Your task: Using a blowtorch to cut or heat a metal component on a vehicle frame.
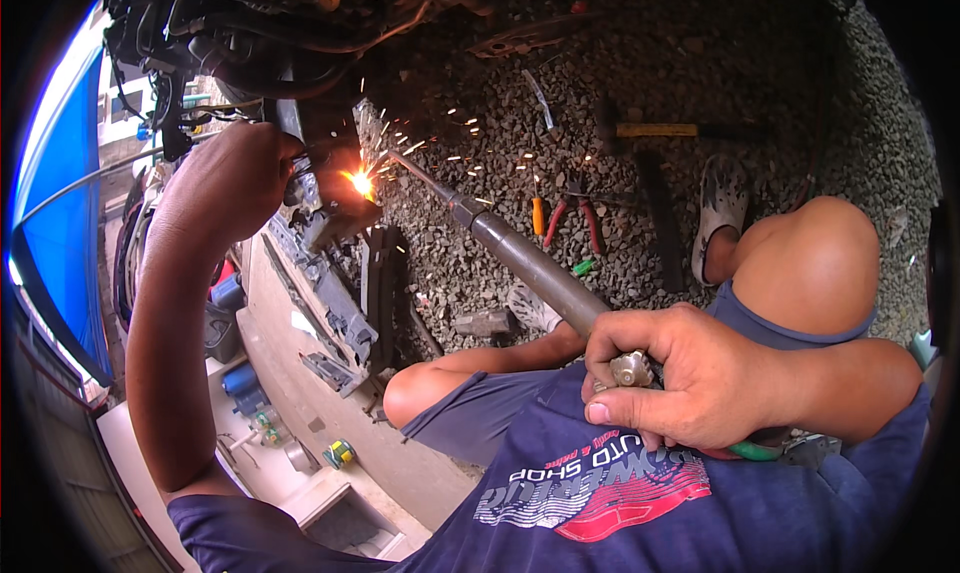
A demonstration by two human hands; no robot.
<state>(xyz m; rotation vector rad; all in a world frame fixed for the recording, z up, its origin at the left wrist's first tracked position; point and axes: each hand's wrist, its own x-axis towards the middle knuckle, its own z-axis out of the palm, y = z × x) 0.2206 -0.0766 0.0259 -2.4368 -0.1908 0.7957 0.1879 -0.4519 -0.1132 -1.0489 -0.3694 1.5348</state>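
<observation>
Here the right hand (690,378) grips a long grey cutting torch (520,258) — its tip sparking orange.

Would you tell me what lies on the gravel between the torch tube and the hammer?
In the head view, pliers with red handles and an orange-handled screwdriver lie on the gravel between the torch tube and the hammer.

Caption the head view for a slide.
Right hand aims a torch at sparking metal steadied by the left hand, over gravel.
</observation>
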